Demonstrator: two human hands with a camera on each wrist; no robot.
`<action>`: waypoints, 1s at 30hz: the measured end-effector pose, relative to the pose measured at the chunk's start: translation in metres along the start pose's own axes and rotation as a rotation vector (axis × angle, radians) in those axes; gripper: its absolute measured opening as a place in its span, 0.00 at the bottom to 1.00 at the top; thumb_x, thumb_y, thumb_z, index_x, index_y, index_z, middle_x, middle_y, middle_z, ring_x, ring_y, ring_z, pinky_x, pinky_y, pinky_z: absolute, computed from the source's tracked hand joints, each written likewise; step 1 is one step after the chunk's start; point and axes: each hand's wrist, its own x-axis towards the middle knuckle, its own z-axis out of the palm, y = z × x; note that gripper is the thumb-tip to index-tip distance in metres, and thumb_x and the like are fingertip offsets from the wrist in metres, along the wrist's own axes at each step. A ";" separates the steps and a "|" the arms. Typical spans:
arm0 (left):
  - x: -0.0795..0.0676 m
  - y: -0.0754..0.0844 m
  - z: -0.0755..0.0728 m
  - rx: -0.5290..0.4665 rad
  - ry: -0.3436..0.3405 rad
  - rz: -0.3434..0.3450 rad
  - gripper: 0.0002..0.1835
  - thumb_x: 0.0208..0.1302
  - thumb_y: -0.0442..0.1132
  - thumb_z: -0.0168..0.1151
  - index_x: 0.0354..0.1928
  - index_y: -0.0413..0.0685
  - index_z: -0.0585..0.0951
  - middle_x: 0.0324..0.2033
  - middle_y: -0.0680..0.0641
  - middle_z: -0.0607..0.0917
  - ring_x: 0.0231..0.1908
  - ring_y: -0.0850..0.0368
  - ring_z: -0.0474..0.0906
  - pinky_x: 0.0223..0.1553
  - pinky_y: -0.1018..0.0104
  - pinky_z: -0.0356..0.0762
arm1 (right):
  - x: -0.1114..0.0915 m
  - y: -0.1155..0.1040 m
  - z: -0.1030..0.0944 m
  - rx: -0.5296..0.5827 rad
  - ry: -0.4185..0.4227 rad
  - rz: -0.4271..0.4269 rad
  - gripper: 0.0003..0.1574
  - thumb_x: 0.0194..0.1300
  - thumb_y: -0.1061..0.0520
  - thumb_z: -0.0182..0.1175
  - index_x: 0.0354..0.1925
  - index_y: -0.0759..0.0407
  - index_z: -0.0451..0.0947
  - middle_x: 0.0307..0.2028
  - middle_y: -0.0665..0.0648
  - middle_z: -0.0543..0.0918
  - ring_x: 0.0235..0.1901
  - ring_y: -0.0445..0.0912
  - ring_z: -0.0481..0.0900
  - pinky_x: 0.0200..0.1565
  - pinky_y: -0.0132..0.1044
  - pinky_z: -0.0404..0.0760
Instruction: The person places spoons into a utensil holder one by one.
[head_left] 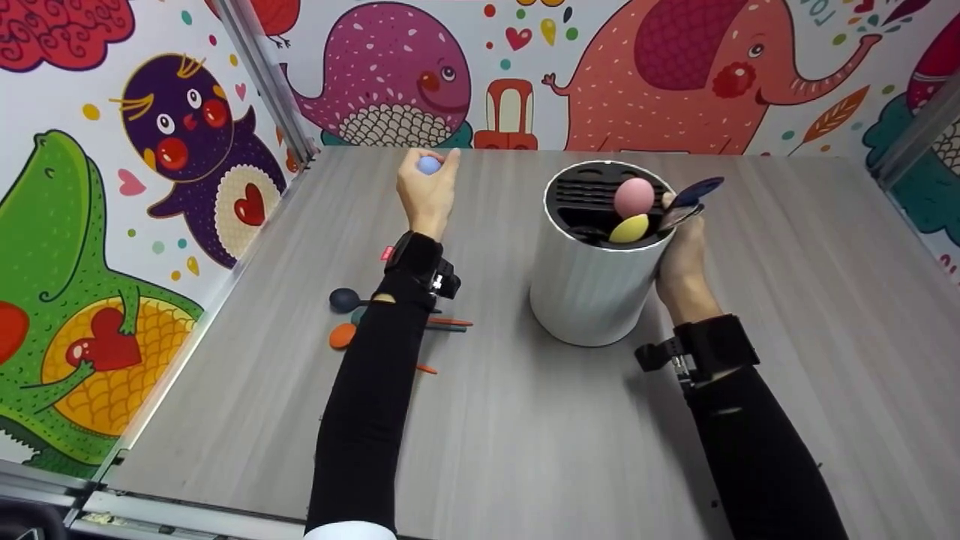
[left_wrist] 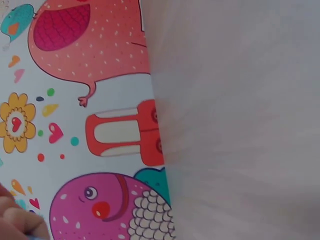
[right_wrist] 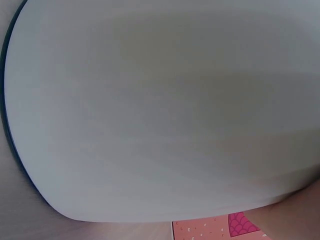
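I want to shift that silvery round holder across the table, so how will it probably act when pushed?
The holder looks stiff, since it shows no dent beside the right hand gripping it. Pushed high up, it might tip, being taller than it is wide. If it went over, it would likely roll, since its side is curved.

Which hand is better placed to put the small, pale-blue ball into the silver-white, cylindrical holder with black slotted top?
Probably the left hand: it holds the ball. The right hand grips the side of the holder, so it seems better suited to steadying.
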 end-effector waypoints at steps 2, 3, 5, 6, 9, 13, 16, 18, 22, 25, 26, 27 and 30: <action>-0.002 0.004 0.002 0.001 -0.012 0.002 0.16 0.63 0.39 0.72 0.27 0.47 0.72 0.28 0.48 0.74 0.29 0.57 0.72 0.30 0.67 0.70 | 0.000 0.000 0.001 -0.001 0.001 0.000 0.16 0.73 0.51 0.48 0.39 0.52 0.83 0.36 0.48 0.83 0.41 0.40 0.77 0.51 0.31 0.75; -0.003 0.006 0.003 0.005 -0.019 0.005 0.17 0.63 0.38 0.71 0.25 0.48 0.71 0.26 0.49 0.73 0.27 0.58 0.70 0.28 0.67 0.68 | 0.000 0.000 0.001 0.005 -0.005 0.000 0.16 0.73 0.51 0.48 0.39 0.52 0.83 0.36 0.48 0.83 0.41 0.40 0.77 0.52 0.31 0.75; -0.005 0.009 0.005 0.003 -0.033 0.012 0.18 0.63 0.36 0.69 0.22 0.50 0.68 0.23 0.51 0.70 0.23 0.60 0.67 0.25 0.68 0.64 | 0.001 0.001 0.001 0.015 -0.025 -0.002 0.17 0.73 0.51 0.48 0.40 0.52 0.84 0.38 0.48 0.84 0.43 0.41 0.78 0.52 0.31 0.74; -0.005 0.011 0.006 -0.005 -0.041 0.013 0.18 0.63 0.35 0.67 0.21 0.50 0.68 0.21 0.52 0.69 0.22 0.60 0.66 0.24 0.69 0.62 | 0.001 0.001 0.000 0.012 -0.029 -0.006 0.18 0.73 0.50 0.48 0.40 0.52 0.84 0.38 0.49 0.84 0.43 0.41 0.78 0.52 0.31 0.75; -0.009 0.017 0.010 -0.039 -0.070 0.024 0.18 0.62 0.32 0.62 0.19 0.51 0.66 0.17 0.54 0.66 0.18 0.62 0.61 0.22 0.70 0.58 | 0.001 0.000 0.000 0.000 -0.036 -0.016 0.19 0.73 0.50 0.48 0.42 0.51 0.86 0.40 0.49 0.85 0.44 0.42 0.79 0.53 0.31 0.75; -0.016 0.028 0.016 -0.103 -0.112 0.035 0.20 0.60 0.29 0.58 0.16 0.52 0.64 0.14 0.56 0.62 0.16 0.64 0.57 0.21 0.70 0.54 | 0.001 0.000 -0.001 -0.010 -0.024 -0.018 0.18 0.73 0.50 0.49 0.42 0.51 0.86 0.40 0.49 0.85 0.44 0.41 0.79 0.52 0.31 0.75; -0.023 0.036 0.019 -0.135 -0.141 0.044 0.21 0.60 0.28 0.58 0.15 0.53 0.63 0.12 0.56 0.61 0.15 0.64 0.55 0.21 0.71 0.53 | 0.000 0.001 -0.002 0.004 -0.024 -0.010 0.17 0.73 0.50 0.50 0.41 0.52 0.85 0.39 0.49 0.84 0.43 0.41 0.78 0.52 0.31 0.75; -0.028 0.043 0.022 -0.156 -0.169 0.044 0.21 0.60 0.27 0.58 0.15 0.52 0.64 0.12 0.56 0.60 0.15 0.64 0.55 0.20 0.70 0.53 | 0.000 0.001 -0.002 -0.003 -0.019 -0.014 0.17 0.73 0.50 0.50 0.41 0.52 0.85 0.39 0.49 0.85 0.43 0.41 0.78 0.53 0.31 0.75; -0.038 0.057 0.027 -0.190 -0.234 0.062 0.20 0.60 0.27 0.58 0.15 0.51 0.64 0.12 0.55 0.61 0.15 0.63 0.55 0.20 0.70 0.53 | 0.000 0.001 -0.002 -0.036 -0.012 -0.027 0.18 0.73 0.50 0.50 0.42 0.51 0.86 0.40 0.48 0.86 0.44 0.42 0.79 0.52 0.31 0.75; -0.043 0.069 0.029 -0.214 -0.266 0.096 0.20 0.59 0.26 0.58 0.15 0.51 0.64 0.13 0.55 0.60 0.16 0.63 0.55 0.20 0.70 0.52 | 0.001 0.001 -0.003 -0.055 -0.018 -0.028 0.19 0.73 0.49 0.49 0.42 0.51 0.86 0.40 0.48 0.86 0.44 0.42 0.79 0.52 0.31 0.75; -0.045 0.072 0.030 -0.221 -0.276 0.108 0.20 0.58 0.26 0.58 0.15 0.51 0.64 0.12 0.55 0.60 0.16 0.64 0.55 0.20 0.70 0.52 | 0.001 0.001 -0.003 -0.063 -0.017 -0.027 0.19 0.73 0.48 0.49 0.42 0.51 0.86 0.40 0.48 0.86 0.44 0.42 0.78 0.52 0.31 0.75; -0.047 0.076 0.030 -0.228 -0.287 0.115 0.20 0.58 0.26 0.58 0.15 0.51 0.64 0.12 0.55 0.60 0.15 0.64 0.54 0.19 0.71 0.52 | 0.001 0.000 -0.003 -0.069 -0.018 -0.026 0.19 0.74 0.48 0.49 0.42 0.50 0.86 0.40 0.48 0.85 0.44 0.42 0.78 0.52 0.30 0.75; -0.051 0.086 0.030 -0.251 -0.319 0.121 0.19 0.58 0.26 0.58 0.15 0.50 0.65 0.12 0.55 0.61 0.15 0.64 0.55 0.19 0.71 0.52 | 0.001 0.001 -0.003 -0.067 -0.015 -0.023 0.19 0.74 0.48 0.49 0.43 0.50 0.86 0.41 0.48 0.86 0.45 0.42 0.79 0.53 0.30 0.74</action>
